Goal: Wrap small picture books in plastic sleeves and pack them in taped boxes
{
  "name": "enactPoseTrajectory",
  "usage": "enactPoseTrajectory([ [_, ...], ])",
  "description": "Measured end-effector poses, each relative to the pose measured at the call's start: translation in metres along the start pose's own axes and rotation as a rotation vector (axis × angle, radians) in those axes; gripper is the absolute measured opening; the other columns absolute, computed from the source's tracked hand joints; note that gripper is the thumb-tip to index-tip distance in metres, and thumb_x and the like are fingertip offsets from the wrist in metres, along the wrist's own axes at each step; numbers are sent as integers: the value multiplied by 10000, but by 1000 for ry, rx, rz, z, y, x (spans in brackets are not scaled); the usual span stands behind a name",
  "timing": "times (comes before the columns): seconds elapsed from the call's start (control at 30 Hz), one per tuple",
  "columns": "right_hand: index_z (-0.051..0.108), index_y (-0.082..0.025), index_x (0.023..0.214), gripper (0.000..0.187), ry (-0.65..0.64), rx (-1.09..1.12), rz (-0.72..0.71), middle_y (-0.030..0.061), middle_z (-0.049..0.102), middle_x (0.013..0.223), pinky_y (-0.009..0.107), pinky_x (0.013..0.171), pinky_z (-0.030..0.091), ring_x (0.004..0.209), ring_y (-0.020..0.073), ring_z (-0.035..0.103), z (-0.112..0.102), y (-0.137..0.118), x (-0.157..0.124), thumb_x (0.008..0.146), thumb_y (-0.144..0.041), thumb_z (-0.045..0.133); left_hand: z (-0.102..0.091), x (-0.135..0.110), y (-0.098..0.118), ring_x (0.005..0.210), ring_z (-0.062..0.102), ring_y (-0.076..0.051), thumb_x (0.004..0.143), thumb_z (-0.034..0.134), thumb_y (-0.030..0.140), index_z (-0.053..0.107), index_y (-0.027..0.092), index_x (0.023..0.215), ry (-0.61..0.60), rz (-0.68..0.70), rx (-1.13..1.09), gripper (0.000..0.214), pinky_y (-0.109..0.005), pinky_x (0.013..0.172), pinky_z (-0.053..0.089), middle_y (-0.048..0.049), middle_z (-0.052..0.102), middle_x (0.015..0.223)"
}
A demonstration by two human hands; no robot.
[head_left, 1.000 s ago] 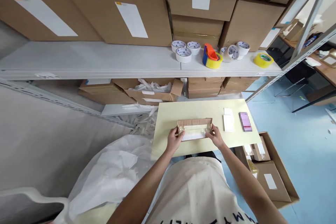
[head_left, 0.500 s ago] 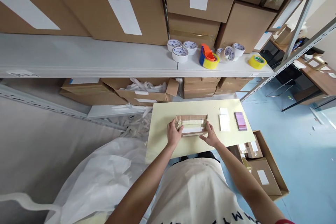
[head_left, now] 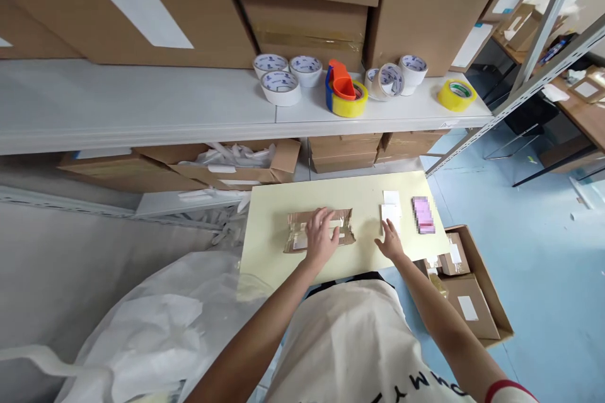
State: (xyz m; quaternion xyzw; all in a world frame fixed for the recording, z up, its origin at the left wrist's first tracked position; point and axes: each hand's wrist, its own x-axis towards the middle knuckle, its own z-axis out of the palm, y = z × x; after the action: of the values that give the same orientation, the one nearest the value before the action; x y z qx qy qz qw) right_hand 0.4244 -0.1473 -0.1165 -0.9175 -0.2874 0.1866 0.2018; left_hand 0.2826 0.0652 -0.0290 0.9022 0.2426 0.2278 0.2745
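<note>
A small flat cardboard parcel [head_left: 297, 232] wrapped in clear tape lies on the pale yellow table [head_left: 274, 261]. My left hand [head_left: 321, 239] rests flat on top of the parcel, fingers spread. My right hand [head_left: 390, 241] is off the parcel, open, its fingertips reaching the lower of two white label sheets [head_left: 390, 209] to the right. A pink object [head_left: 423, 215], blurred out, lies just beyond the labels.
On the white shelf [head_left: 142, 107] above stand several white tape rolls [head_left: 280, 87], an orange and blue tape dispenser [head_left: 344, 89] and a yellow roll [head_left: 455, 94]. Big cartons sit behind them. An open box of small parcels [head_left: 466, 302] stands on the blue floor at right. A white sack [head_left: 155, 321] lies at left.
Both hands held the parcel's ends before. Now the parcel lies flatter and further left under my left hand, and my right hand has let go and moved right to the labels.
</note>
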Motion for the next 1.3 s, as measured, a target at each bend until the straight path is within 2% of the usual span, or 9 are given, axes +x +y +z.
enactPoseTrajectory([
  [0.2,159,-177,1541,862,-303,-302,15,138,105,1628,490,1189,199,1502,277,106,-26,46,29,793,-83,577,61,-2,62,1034,639,-212,849,530,201,629,219,1095,-509,162,-290,266,-359,918,516,-80,668,1089],
  [0.37,262,-186,1513,777,-255,-226,-100,165,257,1587,549,1178,199,1468,301,249,-18,64,28,812,-71,576,110,-10,74,927,673,-231,738,649,202,669,206,934,-734,-219,-372,198,-369,881,523,-70,707,988],
  [0.5,433,-207,1423,707,-214,-113,-195,178,419,1506,586,1145,262,1401,343,372,-14,76,24,772,-114,692,136,-12,66,900,679,-252,692,695,247,676,191,886,-755,-528,-380,203,-377,865,512,-80,719,961],
  [0.7,695,-242,1062,281,-291,-106,-305,123,705,1151,481,1041,403,1103,284,638,-30,81,28,841,-98,600,151,-10,59,931,672,-268,651,729,333,665,185,822,-745,-705,-382,236,-382,895,485,-78,727,918],
  [0.87,729,-209,919,309,-296,-158,-312,97,744,772,335,745,475,707,217,673,-48,78,29,859,-42,477,147,-8,67,916,693,-260,757,617,534,663,175,810,-759,-794,-513,366,-359,844,507,-89,734,921],
  [1.0,713,-196,910,278,-272,-187,-321,102,725,791,314,666,437,731,225,646,-58,71,23,893,-88,458,143,1,79,908,711,-240,807,532,627,658,157,954,-738,-978,-711,508,-349,817,519,-124,732,1021],
  [1.13,684,-208,888,268,-202,-139,-365,108,690,857,327,735,445,857,242,611,-61,64,9,931,-122,434,145,8,91,896,714,-226,728,708,505,661,164,906,-665,-1125,-930,388,-349,832,520,-109,738,980],
  [1.23,658,-214,960,155,-6,1,-358,129,647,1016,401,875,445,989,277,566,-58,62,-3,926,-252,512,148,7,95,820,714,-199,661,795,359,647,159,820,-624,-1084,-947,294,-337,829,530,-85,739,904],
  [1.3,597,-197,1146,353,160,145,-247,157,577,1192,461,944,428,1103,313,518,-53,61,-9,867,-414,602,150,4,95,798,710,-190,663,798,331,635,162,804,-603,-1065,-938,274,-336,816,540,-78,737,880],
])
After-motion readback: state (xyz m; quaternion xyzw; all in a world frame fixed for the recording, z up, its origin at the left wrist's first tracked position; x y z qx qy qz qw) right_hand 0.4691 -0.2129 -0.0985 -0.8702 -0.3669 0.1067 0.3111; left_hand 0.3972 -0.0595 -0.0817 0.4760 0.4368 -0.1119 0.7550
